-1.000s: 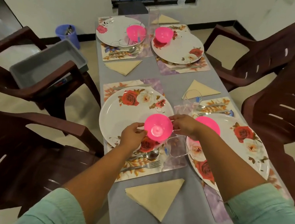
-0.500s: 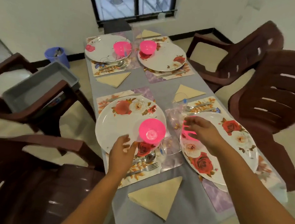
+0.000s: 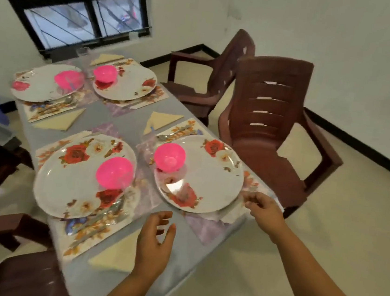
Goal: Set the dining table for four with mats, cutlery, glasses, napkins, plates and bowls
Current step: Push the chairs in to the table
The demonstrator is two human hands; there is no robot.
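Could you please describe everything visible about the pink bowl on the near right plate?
The pink bowl is round, glossy and looks like translucent plastic. It stands upright and appears empty, on the far left part of a white plate printed with red roses. Neither hand touches it; the right hand is at the plate's near right edge.

Four plates sit on the table (image 3: 129,121) in two rows, each carrying a bowl. Near-left plate (image 3: 63,188) holds a bowl (image 3: 114,172); near-right plate (image 3: 212,181) holds its bowl (image 3: 169,157). Behind them, far-left plate (image 3: 38,83) and far-right plate (image 3: 133,84). Two chairs stand right of the table, nearer chair (image 3: 269,122) before the farther chair (image 3: 216,77).
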